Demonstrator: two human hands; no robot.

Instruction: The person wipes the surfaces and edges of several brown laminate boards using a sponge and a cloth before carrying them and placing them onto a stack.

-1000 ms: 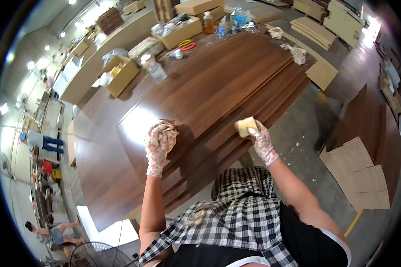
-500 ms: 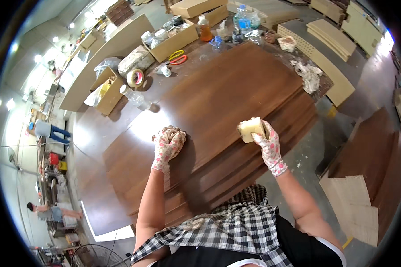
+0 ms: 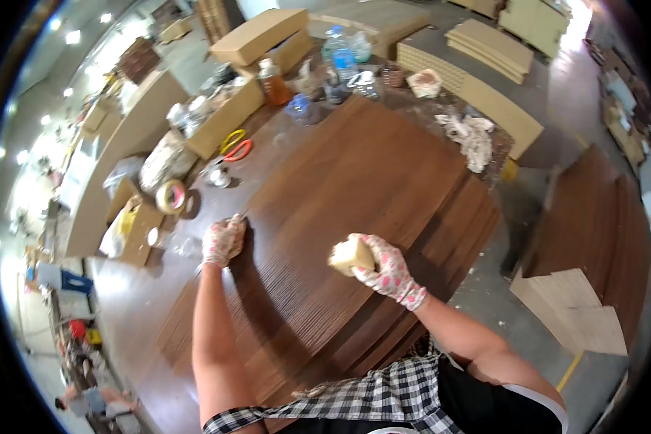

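Note:
Stacked dark brown wood-grain panels (image 3: pixel 362 173) lie in front of me on the table. My left hand (image 3: pixel 221 243), in a white glove with pink dots, is closed on a crumpled brownish rag (image 3: pixel 238 230) at the panel's left edge. Most of that rag is hidden by the fingers. Over the middle of the top panel, my right hand (image 3: pixel 390 273), gloved the same way, grips a pale yellow sponge block (image 3: pixel 352 257) with a darkened edge. Whether the sponge touches the panel I cannot tell.
Along the table's far left stand a clear bottle (image 3: pixel 184 246), a tape roll (image 3: pixel 171 197), scissors (image 3: pixel 236 148) and a cardboard box (image 3: pixel 228 119). Several bottles, one amber (image 3: pixel 273 83), stand at the back. A stained cloth (image 3: pixel 474 137) lies far right. More brown panels (image 3: pixel 593 224) stand beyond the right-hand aisle.
My left hand has slid the rag forward and left to the panel's edge. My right hand has moved left over the panel with the sponge. The whole view has turned somewhat.

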